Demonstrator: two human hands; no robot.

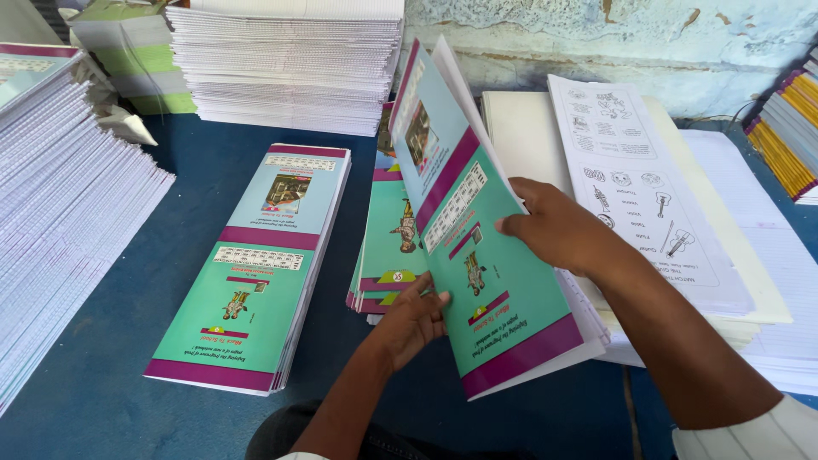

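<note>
While both hands grip it, the teal-and-magenta cover sheet (486, 255) tilts.

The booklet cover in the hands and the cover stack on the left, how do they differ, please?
The held cover is tilted up off the table, gripped by the left hand and right hand; the left stack of covers lies flat and untouched. The held cover is a single piece; the stack has many. Both share a teal-and-magenta print.

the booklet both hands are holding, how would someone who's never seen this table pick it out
Start at the blue table, between the flat pile of teal covers on the left and the white printed sheets on the right. The booklet is tilted up there, gripped by the left hand and right hand. It alone is raised off the table.
</note>
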